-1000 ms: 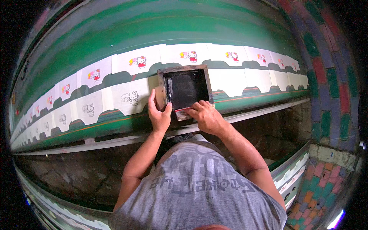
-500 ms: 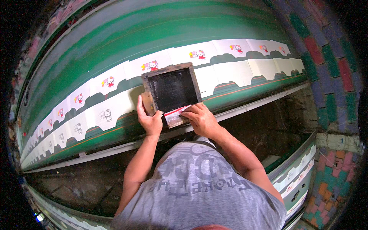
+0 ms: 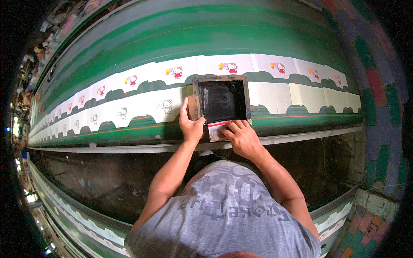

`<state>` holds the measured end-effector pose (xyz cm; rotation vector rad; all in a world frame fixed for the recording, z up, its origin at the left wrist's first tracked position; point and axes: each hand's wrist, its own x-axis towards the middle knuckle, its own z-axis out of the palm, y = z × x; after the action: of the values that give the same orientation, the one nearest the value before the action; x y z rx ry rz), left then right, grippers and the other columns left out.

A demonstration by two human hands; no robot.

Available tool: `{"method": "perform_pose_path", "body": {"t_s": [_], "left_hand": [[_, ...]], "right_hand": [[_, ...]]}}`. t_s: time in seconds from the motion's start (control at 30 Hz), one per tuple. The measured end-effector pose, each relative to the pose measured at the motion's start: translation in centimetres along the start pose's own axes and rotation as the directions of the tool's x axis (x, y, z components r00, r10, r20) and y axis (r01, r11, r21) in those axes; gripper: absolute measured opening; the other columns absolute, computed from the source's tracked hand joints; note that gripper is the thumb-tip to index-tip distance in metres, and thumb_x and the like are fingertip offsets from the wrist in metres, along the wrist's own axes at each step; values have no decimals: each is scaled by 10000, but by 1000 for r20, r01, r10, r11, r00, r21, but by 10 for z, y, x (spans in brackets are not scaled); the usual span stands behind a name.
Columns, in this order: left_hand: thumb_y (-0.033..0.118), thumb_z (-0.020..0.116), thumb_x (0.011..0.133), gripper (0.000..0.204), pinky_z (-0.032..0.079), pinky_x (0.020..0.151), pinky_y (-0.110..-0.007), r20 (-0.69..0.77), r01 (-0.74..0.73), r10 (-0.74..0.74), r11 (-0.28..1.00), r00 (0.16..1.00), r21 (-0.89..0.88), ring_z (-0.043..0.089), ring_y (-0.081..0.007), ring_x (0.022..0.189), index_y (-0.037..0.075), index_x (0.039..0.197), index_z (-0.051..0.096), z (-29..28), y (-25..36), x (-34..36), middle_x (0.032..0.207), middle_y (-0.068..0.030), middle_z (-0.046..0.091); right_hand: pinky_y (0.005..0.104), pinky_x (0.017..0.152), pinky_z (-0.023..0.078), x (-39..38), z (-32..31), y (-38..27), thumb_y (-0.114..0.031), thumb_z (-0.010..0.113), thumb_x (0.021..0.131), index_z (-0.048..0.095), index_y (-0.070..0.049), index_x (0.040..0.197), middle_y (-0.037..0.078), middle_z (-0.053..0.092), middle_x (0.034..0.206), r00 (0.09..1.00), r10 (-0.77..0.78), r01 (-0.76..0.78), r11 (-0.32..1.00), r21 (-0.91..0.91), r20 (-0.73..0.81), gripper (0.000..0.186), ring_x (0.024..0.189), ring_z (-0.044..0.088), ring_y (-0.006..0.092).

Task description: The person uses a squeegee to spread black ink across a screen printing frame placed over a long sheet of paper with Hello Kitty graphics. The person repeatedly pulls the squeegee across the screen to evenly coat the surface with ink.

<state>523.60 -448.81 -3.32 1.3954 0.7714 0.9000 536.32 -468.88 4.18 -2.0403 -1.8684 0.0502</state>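
Note:
In my hands is a square screen-printing frame (image 3: 245, 92) with worn wooden sides and a black, ink-smeared inside. It is over the nearer row of white sheets on the long green table. My left hand (image 3: 191, 129) grips its lower left corner, thumb on the rim, fingers at a brown wooden piece (image 3: 194, 107) on its left side. With closed fingers, my right hand (image 3: 244, 139) pinches a flat squeegee (image 3: 216, 132) with a red strip, at the frame's near edge. The squeegee's far edge is hard to make out against the black.
Nearer-row sheets left of the frame carry black outline drawings (image 3: 164, 106); those to its right (image 3: 271, 95) look blank. The farther row bears coloured cartoon prints (image 3: 174, 72). A pale rail (image 3: 142, 149) edges the green table (image 3: 172, 45). Another sheet-covered table (image 3: 86, 228) lies behind me.
My view has turned and shifted. The frame, with both hands on it, has moved right along the row and sits straighter. One more outline drawing shows to its left.

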Motion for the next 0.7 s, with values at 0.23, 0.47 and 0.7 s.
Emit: {"method": "perform_pose_path", "body": {"t_s": [0.23, 0.47, 0.7], "left_hand": [[-174, 684, 769, 1018, 433, 1295, -399, -3, 30, -30, 999, 1000, 21, 561, -275, 1530, -2, 1733, 406, 2, -5, 0, 1658, -179, 565], [-84, 740, 909, 891, 413, 1315, -418, 71, 93, -90, 995, 993, -38, 544, -281, 1550, -8, 1735, 413, -5, -2, 3, 1706, -188, 529], [-49, 727, 977, 803, 392, 1320, -420, 128, 73, -58, 990, 990, -118, 529, -271, 1549, -37, 1720, 424, -18, -12, 9, 1682, -190, 541]], "right_hand": [[484, 1028, 576, 33, -26, 34, -103, 726, 905, 799, -70, 1268, 156, 745, 1198, 957, 1, -8, 1000, 23, 289, 372, 1164, 713, 360], [520, 1090, 591, 108, -15, 94, 0, 677, 830, 811, -80, 1298, 201, 761, 1252, 971, 60, -61, 998, -3, 232, 493, 1223, 728, 416], [534, 1080, 591, 138, 1, 104, 55, 657, 869, 802, -80, 1348, 220, 780, 1249, 981, 159, -162, 987, 15, 113, 519, 1225, 727, 438]]}}
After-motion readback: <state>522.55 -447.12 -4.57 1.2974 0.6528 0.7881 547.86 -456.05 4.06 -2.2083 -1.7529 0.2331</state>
